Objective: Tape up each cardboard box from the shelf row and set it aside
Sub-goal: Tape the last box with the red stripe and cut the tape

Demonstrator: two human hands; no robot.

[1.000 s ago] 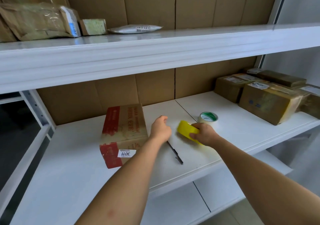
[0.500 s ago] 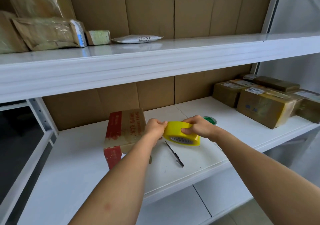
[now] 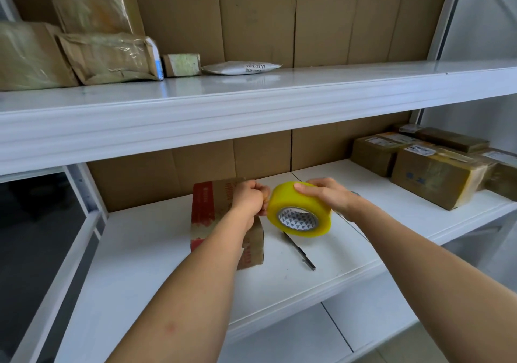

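Tape roll (image 3: pixel 299 210), lifted off the shelf (image 3: pixel 156 250), is being gripped by right hand (image 3: pixel 327 194); left hand (image 3: pixel 249 197) is pinching its edge beside the box (image 3: pixel 215 208), starting a strip.

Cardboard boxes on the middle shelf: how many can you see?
5, possibly more hidden. One red-printed brown cardboard box stands by the left hand. Four tape-wrapped brown boxes cluster at the right: a front one, one behind, a flat one at the back, and one cut off by the frame edge.
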